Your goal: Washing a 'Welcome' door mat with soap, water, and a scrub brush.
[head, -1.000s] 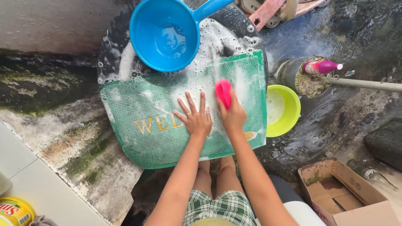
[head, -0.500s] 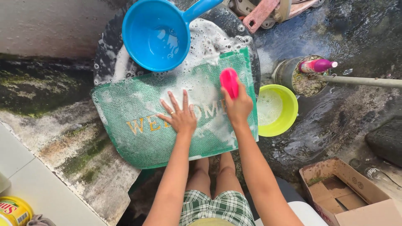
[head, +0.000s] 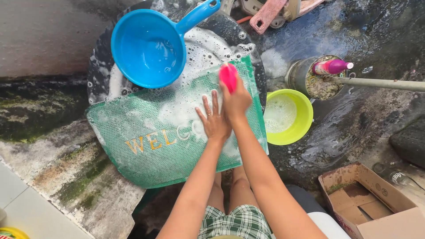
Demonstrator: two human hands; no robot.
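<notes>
head view: the left hand point(head: 215, 121) lies flat, fingers spread, pressing the soapy green doormat point(head: 150, 141), whose long axis runs left to right across a dark basin point(head: 99, 66). just beyond, the right hand point(head: 236, 99) is curled tight round a pink brush point(head: 228, 76) at the mat's far right edge — a blue dipper point(head: 148, 48) sits farther back, a yellow-green bowl point(head: 301, 119) to the right.

Layout around the doormat

The doormat point(head: 155, 141) lies over a basin point(head: 102, 66); a dipper point(head: 148, 48) sits on the basin just behind the mat. Both hands rest on the mat's right part, the left hand point(head: 214, 121) flat, the right hand point(head: 234, 99) gripping a brush point(head: 228, 76). A bowl point(head: 287, 117) stands just right of the mat, a cardboard box point(head: 376, 203) farther right and nearer.
</notes>
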